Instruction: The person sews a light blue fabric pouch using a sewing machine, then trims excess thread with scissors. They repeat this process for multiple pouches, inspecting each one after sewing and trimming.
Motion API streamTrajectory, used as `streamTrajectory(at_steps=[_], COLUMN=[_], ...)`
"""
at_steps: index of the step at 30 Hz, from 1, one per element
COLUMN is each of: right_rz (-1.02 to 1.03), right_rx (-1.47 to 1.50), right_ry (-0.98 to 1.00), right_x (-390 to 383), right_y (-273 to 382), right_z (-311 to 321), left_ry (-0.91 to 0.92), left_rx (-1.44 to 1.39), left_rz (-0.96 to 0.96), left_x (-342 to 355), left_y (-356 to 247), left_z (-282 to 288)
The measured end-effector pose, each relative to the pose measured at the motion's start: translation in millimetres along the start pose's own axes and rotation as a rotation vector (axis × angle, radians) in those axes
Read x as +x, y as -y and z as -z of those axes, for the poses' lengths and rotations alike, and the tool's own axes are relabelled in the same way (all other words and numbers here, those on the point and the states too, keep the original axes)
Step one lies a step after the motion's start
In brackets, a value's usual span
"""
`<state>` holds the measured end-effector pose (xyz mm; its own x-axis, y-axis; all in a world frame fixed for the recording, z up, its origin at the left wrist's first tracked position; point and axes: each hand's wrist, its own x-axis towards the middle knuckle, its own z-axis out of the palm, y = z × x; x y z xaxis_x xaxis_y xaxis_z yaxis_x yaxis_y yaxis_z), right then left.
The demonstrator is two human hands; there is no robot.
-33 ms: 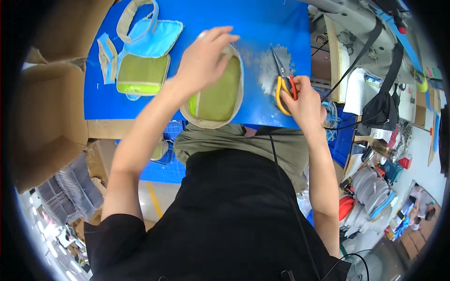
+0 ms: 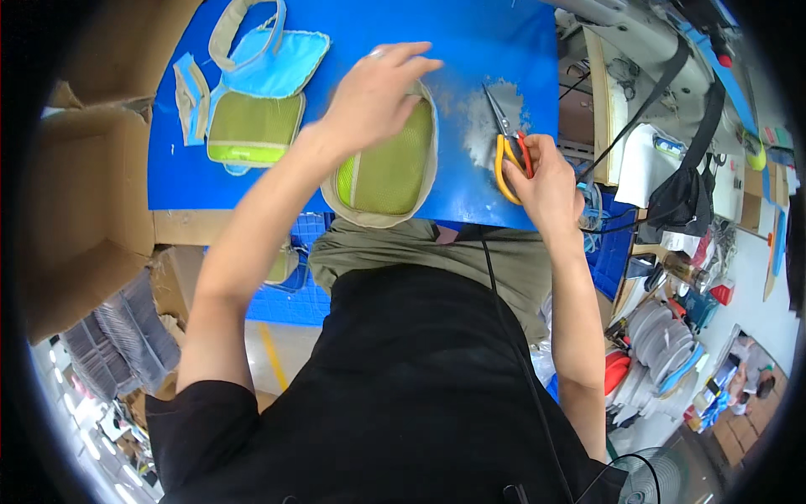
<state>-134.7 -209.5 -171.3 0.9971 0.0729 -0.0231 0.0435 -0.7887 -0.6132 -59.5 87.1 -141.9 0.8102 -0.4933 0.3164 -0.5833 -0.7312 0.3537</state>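
Observation:
An oval green mesh pouch piece [image 2: 390,168] with a beige bound edge lies near the table's front edge. My left hand [image 2: 374,97] is over its upper part, fingers stretched out and apart, gripping nothing; whether the palm touches the fabric is hidden. To the right, my right hand [image 2: 546,185] is closed on the handles of a pair of scissors [image 2: 506,147], one yellow and one red. Their dark blades point away from me over a worn grey patch. At the left lies another green mesh pouch [image 2: 252,130], joined to a light-blue panel [image 2: 277,65].
The blue tabletop [image 2: 495,34] carries a beige loop strip [image 2: 225,38] and a beige-and-blue strip [image 2: 191,101] at its left. An open cardboard box [image 2: 84,181] stands left of the table. A machine with a black strap [image 2: 705,126] is at the right, and a blue crate [image 2: 294,307] below.
My left hand has shifted slightly right over the mesh piece. My right hand and the scissors stay about where they were.

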Motion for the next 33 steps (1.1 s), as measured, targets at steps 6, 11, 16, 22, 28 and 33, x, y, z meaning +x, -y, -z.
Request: streamTrajectory(at_steps=[6, 11, 16, 22, 28, 33], right_rz=[0.025, 0.096, -0.147, 0.017, 0.079, 0.074], right_rx=[0.227, 0.199, 0.554, 0.777, 0.837, 0.832], right_ry=[-0.075, -0.196, -0.134, 0.177, 0.151, 0.103], right_x=[-5, -11, -25, -60, -90, -98], right_y=[47, 63, 66, 61, 68, 73], right_z=[-14, -48, -12, 44, 66, 77], left_ry=[0.307, -0.046, -0.21, 0.115, 0.371, 0.424], left_rx=[0.004, -0.006, -0.305, -1.408, -2.239, -2.206], left_rz=[-0.062, 0.107, 0.328, 0.734, 1.011, 0.916], left_x=[16, 3, -28, -89, -118, -117], left_y=[12, -25, -69, -117, -139, -136], left_z=[-33, -25, -6, 35, 59, 59])
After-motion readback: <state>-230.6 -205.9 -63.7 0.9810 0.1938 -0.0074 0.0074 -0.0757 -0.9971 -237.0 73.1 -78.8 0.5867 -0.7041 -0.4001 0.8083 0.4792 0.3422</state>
